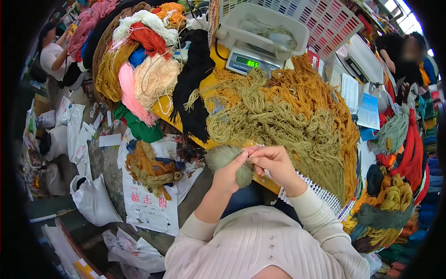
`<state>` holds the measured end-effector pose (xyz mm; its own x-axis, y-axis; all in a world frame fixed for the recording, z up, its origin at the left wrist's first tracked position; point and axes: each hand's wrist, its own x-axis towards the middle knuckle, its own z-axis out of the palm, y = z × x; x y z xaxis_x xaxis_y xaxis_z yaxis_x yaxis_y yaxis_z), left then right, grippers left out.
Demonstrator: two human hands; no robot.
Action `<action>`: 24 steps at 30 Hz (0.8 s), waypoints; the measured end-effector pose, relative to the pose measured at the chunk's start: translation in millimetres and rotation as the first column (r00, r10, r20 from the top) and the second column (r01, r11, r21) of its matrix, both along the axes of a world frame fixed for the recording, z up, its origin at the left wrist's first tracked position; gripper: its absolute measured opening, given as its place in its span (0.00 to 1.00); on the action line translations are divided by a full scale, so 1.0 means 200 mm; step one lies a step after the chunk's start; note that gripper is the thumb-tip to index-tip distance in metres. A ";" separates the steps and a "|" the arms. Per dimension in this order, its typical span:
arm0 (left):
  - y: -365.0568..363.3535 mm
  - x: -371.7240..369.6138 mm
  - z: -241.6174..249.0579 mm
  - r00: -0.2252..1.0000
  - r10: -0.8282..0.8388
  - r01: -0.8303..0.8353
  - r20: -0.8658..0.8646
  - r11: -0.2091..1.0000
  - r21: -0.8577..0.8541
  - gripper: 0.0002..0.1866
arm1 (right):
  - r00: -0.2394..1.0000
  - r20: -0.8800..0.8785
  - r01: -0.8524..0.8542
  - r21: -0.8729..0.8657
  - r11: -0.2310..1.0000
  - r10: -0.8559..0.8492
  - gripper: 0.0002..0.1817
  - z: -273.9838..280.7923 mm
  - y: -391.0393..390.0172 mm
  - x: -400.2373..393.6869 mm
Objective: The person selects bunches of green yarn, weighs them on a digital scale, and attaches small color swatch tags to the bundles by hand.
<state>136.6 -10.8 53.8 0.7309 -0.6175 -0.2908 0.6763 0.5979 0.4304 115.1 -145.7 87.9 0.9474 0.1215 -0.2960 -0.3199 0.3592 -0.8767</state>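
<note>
My left hand point(227, 174) is wrapped round a ball of grey-green yarn point(217, 157) near the table's front edge, in front of my body. Beside it on the right, my right hand point(275, 166) has thumb and index finger pinched together close to the left fingertips; whatever thin thing lies between them is too small to name. Just beyond both hands spreads a large pile of olive-green yarn point(278, 116), with orange yarn point(304, 76) behind and along its right side.
A scale point(253, 60) reading 865 bears a white tray point(297, 29). Multicoloured yarn point(148, 76) and black yarn point(195, 88) lie left. White sacks point(95, 200) and orange-brown yarn point(148, 169) are on the floor. One person stands far left, another at upper right.
</note>
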 end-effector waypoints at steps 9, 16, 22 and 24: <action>0.24 0.02 -0.10 0.999 -0.003 -0.016 -0.042 0.895 -0.445 0.09 | 0.888 0.453 0.375 -0.817 0.439 0.084 0.10 0.05 -0.34 0.45; 0.35 -0.10 -0.07 0.988 0.120 -0.037 0.097 0.794 -0.607 0.10 | 0.982 0.156 0.180 -0.935 -0.305 0.102 0.11 -0.10 -0.54 0.97; 0.37 -0.04 0.03 0.903 0.427 -0.300 0.036 0.690 -0.658 0.10 | 0.380 -0.084 -0.611 -0.771 0.182 0.921 0.06 -0.10 0.12 0.21; 0.37 0.01 0.07 0.907 0.415 -0.255 0.073 0.678 -0.689 0.11 | 0.405 0.146 -0.496 -0.794 0.351 0.903 0.04 -0.04 0.20 -0.03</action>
<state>138.4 63.7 68.6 0.9178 -0.2921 0.2690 0.3168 0.9470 -0.0525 108.2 -106.4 80.9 0.5506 0.8241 -0.1329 0.3656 -0.3812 -0.8491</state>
